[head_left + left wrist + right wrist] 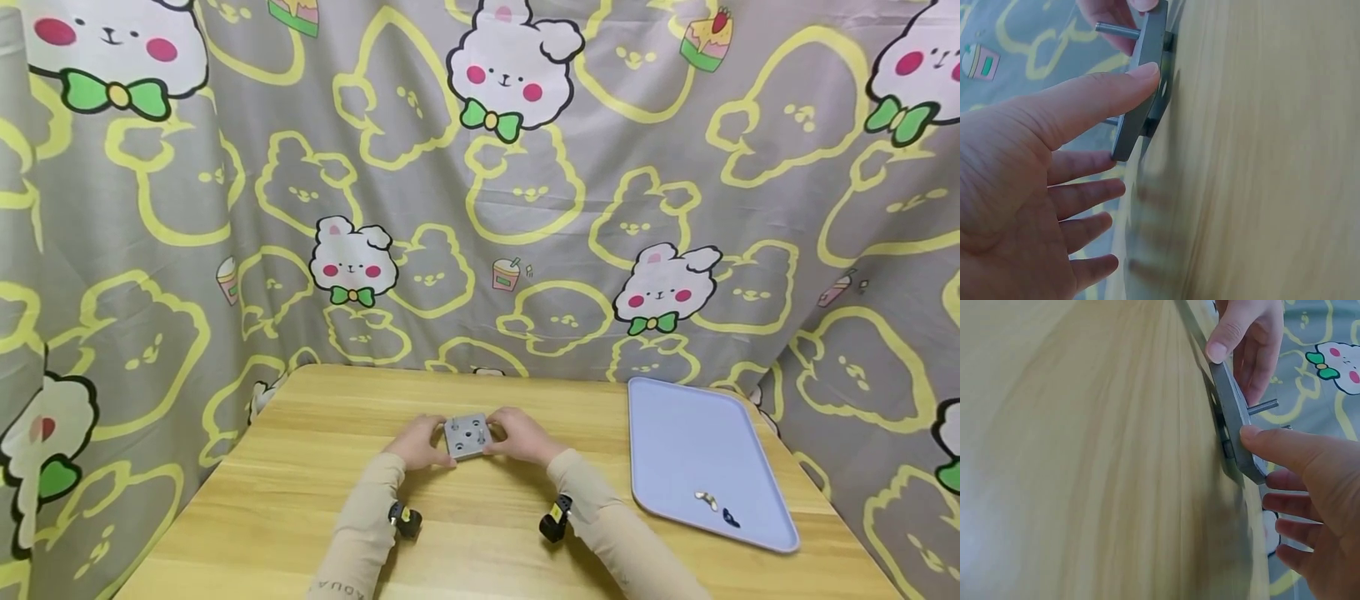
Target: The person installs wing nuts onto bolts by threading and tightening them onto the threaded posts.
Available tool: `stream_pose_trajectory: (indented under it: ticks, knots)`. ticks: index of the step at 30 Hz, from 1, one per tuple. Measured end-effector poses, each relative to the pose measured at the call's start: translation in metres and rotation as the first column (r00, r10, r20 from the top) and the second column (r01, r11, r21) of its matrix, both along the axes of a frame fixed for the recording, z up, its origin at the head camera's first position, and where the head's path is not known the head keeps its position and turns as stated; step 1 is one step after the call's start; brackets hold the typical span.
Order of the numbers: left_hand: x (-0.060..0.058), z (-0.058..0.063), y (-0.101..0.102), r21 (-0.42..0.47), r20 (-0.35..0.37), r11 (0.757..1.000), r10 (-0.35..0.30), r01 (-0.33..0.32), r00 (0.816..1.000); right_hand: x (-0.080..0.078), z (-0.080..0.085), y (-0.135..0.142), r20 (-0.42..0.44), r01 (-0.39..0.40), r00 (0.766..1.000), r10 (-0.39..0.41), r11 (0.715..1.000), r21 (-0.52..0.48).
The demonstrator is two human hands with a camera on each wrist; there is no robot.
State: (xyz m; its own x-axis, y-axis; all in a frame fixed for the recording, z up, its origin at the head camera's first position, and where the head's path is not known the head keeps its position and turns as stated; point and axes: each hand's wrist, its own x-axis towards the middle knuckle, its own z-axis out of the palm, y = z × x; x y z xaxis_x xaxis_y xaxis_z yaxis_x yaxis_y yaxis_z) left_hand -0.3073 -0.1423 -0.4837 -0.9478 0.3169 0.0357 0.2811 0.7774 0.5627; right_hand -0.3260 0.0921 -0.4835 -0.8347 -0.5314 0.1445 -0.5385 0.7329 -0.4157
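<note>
Between both hands is a square grey metal plate [468,437] with several holes and two upright metal pins on its top face. My left hand [420,443] pinches its left side, thumb on the near edge and index finger at the corner, as the left wrist view shows; the other fingers are spread. On the opposite side my right hand [522,435] grips the plate in the same way, thumb [1254,434] against the near edge. Short dark feet [1147,128] stick out beneath the plate, close over the wooden table [330,442].
A pale blue tray [693,433] lies on the table's right side. Near its front are a small gold-and-silver piece [706,500] and a small dark piece [731,518]. Patterned grey curtain [525,208] hangs behind the table and at both sides.
</note>
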Motion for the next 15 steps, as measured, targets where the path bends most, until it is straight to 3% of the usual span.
stream_pose_trajectory:
  ticks: [7,15]
  knots:
    - [0.003,0.000,0.023,-0.022,0.017,0.996,-0.081,0.081,0.997,0.017,-0.001,0.028,0.020,0.050,0.999,-0.050,0.999,0.009]
    - [0.011,0.005,0.050,-0.052,-0.006,0.979,-0.198,0.198,0.980,0.043,0.003,0.058,0.072,0.100,0.992,-0.100,0.995,0.006]
